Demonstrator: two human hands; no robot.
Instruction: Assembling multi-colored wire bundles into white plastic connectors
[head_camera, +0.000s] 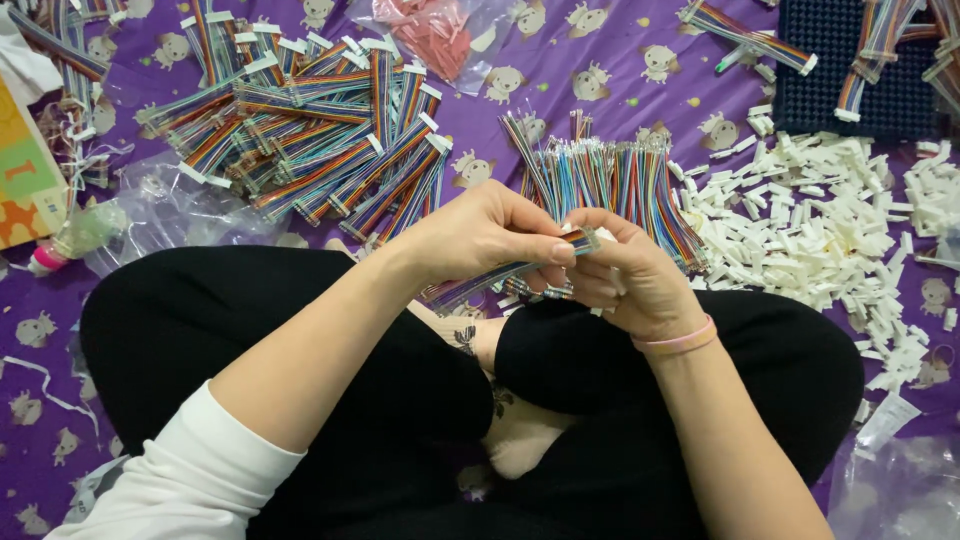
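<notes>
You are sitting cross-legged on a purple cloth (560, 110) printed with small cartoon animals, and both your hands are meeting just above your knees. Your left hand (480, 235) is pinching a rainbow ribbon cable (500, 272) near its end, the thumb and fingers clenched on it, while the rest of the cable is trailing away toward 8 o'clock across your lap. Your right hand (625, 275) is grasping the same cable end, where a small white connector (583, 238) is sitting between your fingertips; a pink band (680, 340) is circling that wrist.

At 12 o'clock from your hands, a bundle of loose coloured wires (610, 180) is lying fanned out on the cloth. At 10 o'clock, a large pile of finished ribbon cables (310, 130) with white ends is spreading out. At 3 o'clock, a heap of white plastic connectors (810, 220) is lying scattered. At 1 o'clock, a dark studded board (850, 70) is carrying a few more cables. A clear bag of pink parts (430, 35) is resting at 11 o'clock near the top edge.
</notes>
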